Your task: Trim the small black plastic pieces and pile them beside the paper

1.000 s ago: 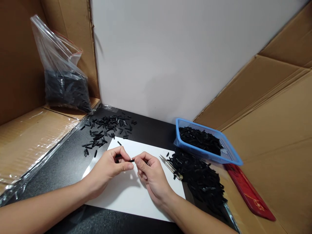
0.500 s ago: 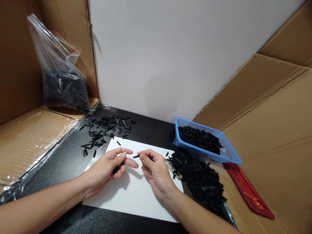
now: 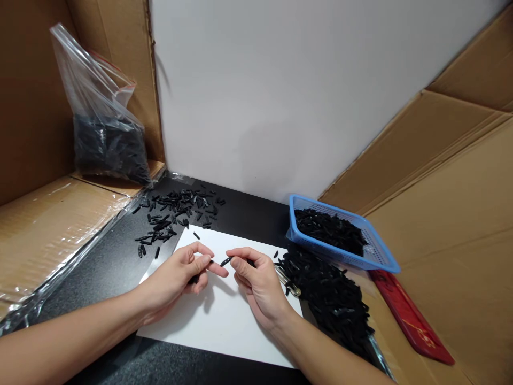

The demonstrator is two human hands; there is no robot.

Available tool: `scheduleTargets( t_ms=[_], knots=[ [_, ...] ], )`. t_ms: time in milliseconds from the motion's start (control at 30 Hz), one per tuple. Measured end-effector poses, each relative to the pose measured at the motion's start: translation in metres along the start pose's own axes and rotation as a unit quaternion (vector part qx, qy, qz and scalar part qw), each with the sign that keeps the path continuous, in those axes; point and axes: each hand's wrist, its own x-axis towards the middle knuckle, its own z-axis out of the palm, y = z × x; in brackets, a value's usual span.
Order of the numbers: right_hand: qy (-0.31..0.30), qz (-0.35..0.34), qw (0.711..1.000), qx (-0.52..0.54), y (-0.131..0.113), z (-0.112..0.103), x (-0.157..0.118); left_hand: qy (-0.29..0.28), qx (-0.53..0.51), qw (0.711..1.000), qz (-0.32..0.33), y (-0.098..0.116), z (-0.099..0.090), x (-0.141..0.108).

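Observation:
My left hand [image 3: 192,270] is closed over the white sheet [image 3: 224,331], its thumb against the fingers. A small dark tip shows at the thumb, and more black pieces [image 3: 194,279] sit under the curled fingers. Close to its fingertips, my right hand [image 3: 252,272] pinches a slim black piece [image 3: 226,261] with small light spots along it. Another bit of black shows behind the right fingers. The two hands are slightly apart. One loose black piece [image 3: 196,235] lies near the sheet's far edge.
Scattered black pieces [image 3: 176,200] lie at back left. A large black heap [image 3: 332,299] is at right, beside a silver metal tool [image 3: 294,289]. Behind stands a blue basket [image 3: 385,256] of black pieces. A clear bag [image 3: 108,144] leans left; a red object [image 3: 412,321] lies far right.
The black piece in my right hand has turned and now shows its spotted side. A dark tip has appeared at my left thumb. The whole view has shifted slightly.

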Motion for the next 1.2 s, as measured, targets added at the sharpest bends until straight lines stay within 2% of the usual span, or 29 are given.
scheduleTargets(
  t_ms=[167, 333, 500, 667, 833, 1033, 1200],
  knots=[
    [-0.009, -0.005, 1.000, 0.004, 0.000, 0.000, -0.001, -0.001, 0.023, 0.999, 0.046, 0.002, 0.001, 0.003],
    [-0.031, 0.020, 0.998, 0.045, -0.001, 0.002, -0.003, 0.028, -0.008, 0.999, 0.038, 0.002, 0.000, 0.003],
    [-0.038, 0.046, 0.998, -0.007, 0.004, 0.006, -0.005, 0.041, 0.019, 0.998, 0.050, -0.001, 0.001, 0.003],
    [-0.009, 0.009, 0.997, -0.070, 0.008, 0.009, -0.005, 0.039, 0.045, 0.996, 0.070, 0.000, 0.005, 0.001],
    [0.008, -0.010, 0.995, -0.097, 0.007, 0.005, -0.003, 0.022, 0.019, 0.999, 0.037, 0.006, 0.009, -0.005],
    [0.036, -0.017, 0.996, -0.079, 0.006, 0.003, -0.001, -0.004, -0.109, 0.994, 0.002, 0.006, 0.007, -0.004],
    [0.045, -0.005, 0.998, -0.049, 0.003, 0.000, 0.002, 0.000, -0.100, 0.995, -0.008, 0.003, 0.004, 0.001]
  ],
)
